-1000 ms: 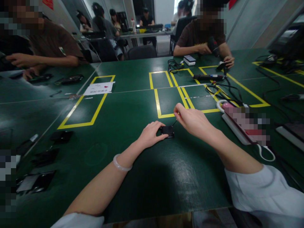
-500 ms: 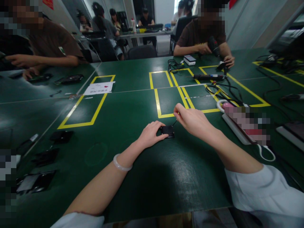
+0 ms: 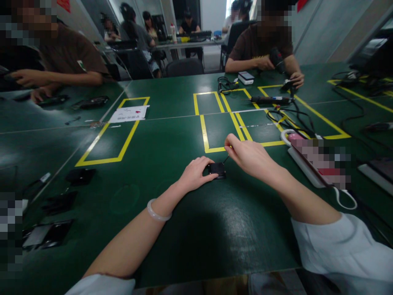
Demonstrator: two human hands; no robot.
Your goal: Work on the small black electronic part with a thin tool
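Observation:
A small black rectangular part [image 3: 217,168] lies on the green table in front of me. My left hand [image 3: 195,174] grips its left side between thumb and fingers, steadying it against the tabletop. Just right of it, my right hand [image 3: 245,155] pinches a thin dark tool [image 3: 226,159], which looks like a small screwdriver or hex key. The tool slants down to the part's upper right corner. Most of the tool is hidden inside my right fingers.
Black parts [image 3: 80,176] and a black packet [image 3: 49,234] lie at left. A pink-and-white phone-like item [image 3: 316,164] is at right. Beyond it lie a black pen-shaped electric tool [image 3: 270,100] and cables. Yellow tape [image 3: 204,133] marks the table. A co-worker opposite holds a dark power tool [image 3: 277,60].
Both my hands, the black part and the thin tool look the same as before. The whole view has shifted very slightly. At far left, a co-worker's hand has moved a little.

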